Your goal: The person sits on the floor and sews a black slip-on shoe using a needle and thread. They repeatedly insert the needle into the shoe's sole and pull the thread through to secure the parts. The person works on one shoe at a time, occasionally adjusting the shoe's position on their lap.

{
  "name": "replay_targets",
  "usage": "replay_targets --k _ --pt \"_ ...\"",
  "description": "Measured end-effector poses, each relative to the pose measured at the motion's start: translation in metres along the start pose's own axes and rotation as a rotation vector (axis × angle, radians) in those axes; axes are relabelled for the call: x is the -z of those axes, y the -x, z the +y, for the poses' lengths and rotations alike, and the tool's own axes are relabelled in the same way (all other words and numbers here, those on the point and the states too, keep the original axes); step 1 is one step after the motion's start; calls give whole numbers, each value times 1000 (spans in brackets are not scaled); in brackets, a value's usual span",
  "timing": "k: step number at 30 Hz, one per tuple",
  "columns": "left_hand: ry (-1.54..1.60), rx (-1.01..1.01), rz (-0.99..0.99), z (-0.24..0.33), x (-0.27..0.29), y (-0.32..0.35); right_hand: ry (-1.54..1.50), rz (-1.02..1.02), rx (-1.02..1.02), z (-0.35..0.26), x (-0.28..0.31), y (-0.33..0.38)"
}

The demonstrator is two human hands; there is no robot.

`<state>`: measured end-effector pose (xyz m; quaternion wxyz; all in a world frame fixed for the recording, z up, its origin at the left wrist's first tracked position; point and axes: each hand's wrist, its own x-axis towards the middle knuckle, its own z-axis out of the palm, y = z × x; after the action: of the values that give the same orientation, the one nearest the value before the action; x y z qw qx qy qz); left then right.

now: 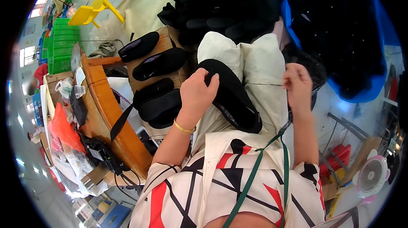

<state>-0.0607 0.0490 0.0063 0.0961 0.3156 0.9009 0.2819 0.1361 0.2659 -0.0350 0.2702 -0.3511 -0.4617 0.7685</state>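
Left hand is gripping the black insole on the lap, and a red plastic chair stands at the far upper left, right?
Not quite: the chair is yellow, not red, as the head view shows. The rest holds: the left hand grips the black insole on the lap.

The shoe sole (231,96) under the left hand's fingers (209,79) is black. The trousers (259,64) below the right hand's fingers (293,79) are cream. The shirt (204,189) is white with black lines and red patches. The chair (95,9) is yellow. The crates (63,45) are green.
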Motion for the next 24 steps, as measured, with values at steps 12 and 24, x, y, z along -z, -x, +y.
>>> replay_targets --k 12,24 --pt "905 557 -61 -14 7 31 899 -551 443 26 -125 32" --pt "902 548 -68 -18 5 29 1055 -642 487 35 -122 38"
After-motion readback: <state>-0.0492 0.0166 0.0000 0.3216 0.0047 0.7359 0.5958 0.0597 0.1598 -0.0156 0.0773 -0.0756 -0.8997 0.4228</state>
